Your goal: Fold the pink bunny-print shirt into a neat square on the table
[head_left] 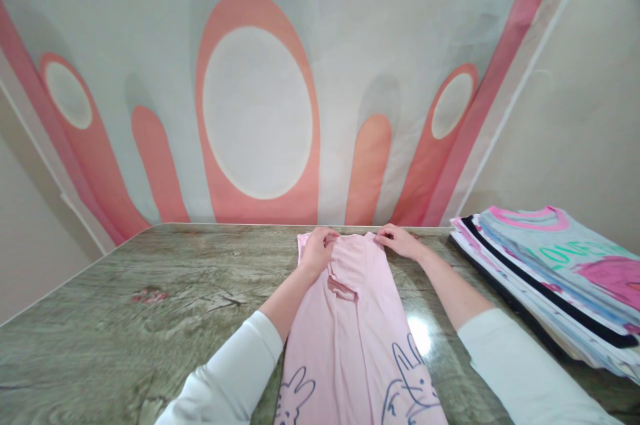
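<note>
Two dark-outlined rabbit drawings [295,401] mark the near part of a long, pale pink cloth garment [315,338], which lies flat on a grey-brown wood-grain table [75,345], its near end running out of view. White sleeves [225,365] reach forward on either side. Creases run down the garment's middle, up to a small gap of darker pink cloth [343,289]. To the right, well apart from it, sits a stack of folded, mixed-colour clothes [540,318], a pale grey shirt with pink neckline [560,245] on top.

At the garment's far end, the left hand [319,250] rests by the left corner with fingers bent; I cannot tell whether it pinches the cloth. The right hand [400,241] seems to pinch the right corner between thumb and fingertips. The cloth should be light, limp and hard to damage, likely to wrinkle or slide if pulled from one side; the two far corners look like the best holds. Beyond stands a pale wall covering [350,25] with coral rounded shapes.
</note>
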A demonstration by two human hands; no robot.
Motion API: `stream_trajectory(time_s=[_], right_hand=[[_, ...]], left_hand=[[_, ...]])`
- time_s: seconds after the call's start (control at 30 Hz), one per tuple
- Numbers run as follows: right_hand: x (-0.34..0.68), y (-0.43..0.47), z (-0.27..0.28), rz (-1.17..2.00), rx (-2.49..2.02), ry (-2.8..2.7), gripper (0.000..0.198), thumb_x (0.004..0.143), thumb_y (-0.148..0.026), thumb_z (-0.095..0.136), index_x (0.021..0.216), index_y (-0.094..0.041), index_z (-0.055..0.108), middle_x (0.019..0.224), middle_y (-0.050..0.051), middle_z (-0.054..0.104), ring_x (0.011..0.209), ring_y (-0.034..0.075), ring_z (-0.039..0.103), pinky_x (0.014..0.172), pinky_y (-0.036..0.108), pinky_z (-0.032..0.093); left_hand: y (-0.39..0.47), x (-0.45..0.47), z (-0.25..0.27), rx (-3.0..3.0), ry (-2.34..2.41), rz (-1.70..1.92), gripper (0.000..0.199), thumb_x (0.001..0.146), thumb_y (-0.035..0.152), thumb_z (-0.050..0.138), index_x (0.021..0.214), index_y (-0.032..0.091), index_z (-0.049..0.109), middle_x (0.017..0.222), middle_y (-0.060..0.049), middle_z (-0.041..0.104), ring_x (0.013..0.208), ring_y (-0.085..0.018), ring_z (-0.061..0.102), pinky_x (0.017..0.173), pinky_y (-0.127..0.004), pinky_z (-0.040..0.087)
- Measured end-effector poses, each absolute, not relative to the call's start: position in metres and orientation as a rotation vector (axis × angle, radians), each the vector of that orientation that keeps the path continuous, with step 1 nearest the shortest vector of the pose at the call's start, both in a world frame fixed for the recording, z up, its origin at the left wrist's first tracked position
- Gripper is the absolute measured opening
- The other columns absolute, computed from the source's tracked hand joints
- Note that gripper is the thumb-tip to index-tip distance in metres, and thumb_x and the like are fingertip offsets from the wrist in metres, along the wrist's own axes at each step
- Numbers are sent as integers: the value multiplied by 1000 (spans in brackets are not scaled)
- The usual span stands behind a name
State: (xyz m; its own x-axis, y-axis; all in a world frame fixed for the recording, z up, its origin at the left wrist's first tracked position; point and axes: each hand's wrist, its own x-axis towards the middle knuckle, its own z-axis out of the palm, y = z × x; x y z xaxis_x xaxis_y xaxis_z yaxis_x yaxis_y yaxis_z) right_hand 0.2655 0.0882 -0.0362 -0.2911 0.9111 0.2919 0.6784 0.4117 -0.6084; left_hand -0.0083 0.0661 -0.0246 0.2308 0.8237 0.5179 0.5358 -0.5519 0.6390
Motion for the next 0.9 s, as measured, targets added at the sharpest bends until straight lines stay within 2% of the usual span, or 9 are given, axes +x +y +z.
stream_trajectory(time_s=[0.13, 0.67, 0.77, 0.9], right_hand=[[266, 94, -40, 386, -1367, -2129, 35, 81, -42, 51, 59, -17, 60, 75, 4, 59, 79, 17, 53, 76, 30, 40], [263, 100, -52, 105, -1517, -2079, 36, 81, -46, 51, 59, -18, 55, 75, 4, 55, 77, 18, 49, 74, 30, 37], [261, 98, -53, 73, -1523, -2071, 34, 81, -45, 52, 59, -19, 54, 74, 4, 53, 75, 18, 49, 72, 30, 38], [260, 96, -53, 75, -1519, -1993, 27, 79, -41, 54, 63, -19, 54, 73, 4, 53, 73, 18, 50, 70, 31, 40]], left_hand=[[63, -8, -26, 2236, 1245, 1273, 27, 74, -1, 47, 84, 17, 64, 93, -4, 59, 92, -15, 56, 87, -29, 45], [61, -8, -29, 2270, 1388, 1130, 27, 75, 1, 44, 85, 17, 64, 92, -4, 60, 93, -17, 55, 87, -32, 44], [55, -8, -26, 2295, 1420, 1104, 25, 77, 3, 44, 87, 16, 63, 98, -6, 58, 95, -17, 55, 87, -31, 44], [37, -1, -11, 2458, 1375, 1095, 20, 80, 11, 49, 94, 16, 62, 112, -9, 55, 109, -20, 49, 96, -34, 38]])
